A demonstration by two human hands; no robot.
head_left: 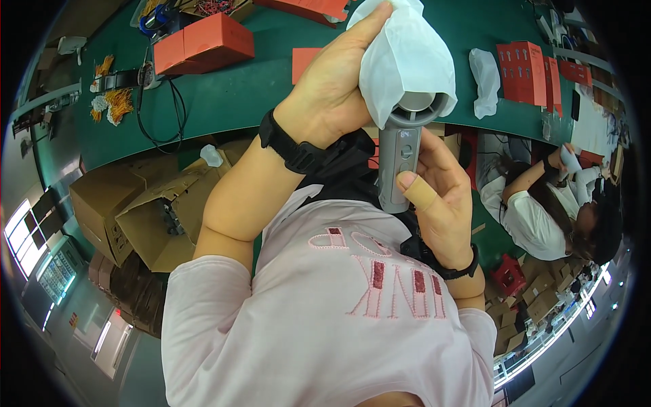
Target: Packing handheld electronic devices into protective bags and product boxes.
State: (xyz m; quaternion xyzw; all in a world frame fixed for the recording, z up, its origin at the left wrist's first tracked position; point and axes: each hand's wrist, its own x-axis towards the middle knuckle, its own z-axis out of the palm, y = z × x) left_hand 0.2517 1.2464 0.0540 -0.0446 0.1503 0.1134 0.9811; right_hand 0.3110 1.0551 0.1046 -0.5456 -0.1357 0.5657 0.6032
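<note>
A grey handheld device that looks like a small fan (398,159) is held upright over my lap, its round head at the far end and a small lit display with buttons on the handle. A thin white bag (410,57) covers most of the head, leaving the near rim uncovered. My left hand (333,85) is closed round the bag and head from the left, thumb along the top. Around the handle from the right goes my right hand (444,193), its bandaged thumb beside the buttons. Some right fingers are hidden behind the handle.
Red boxes (203,44) sit on the green table (224,98), and more red boxes (522,71) at the right. Another white bag (485,81) lies near those. Cables and yellow-orange wires are at the left. Open cartons (163,217) stand below. A co-worker (536,203) sits at the right.
</note>
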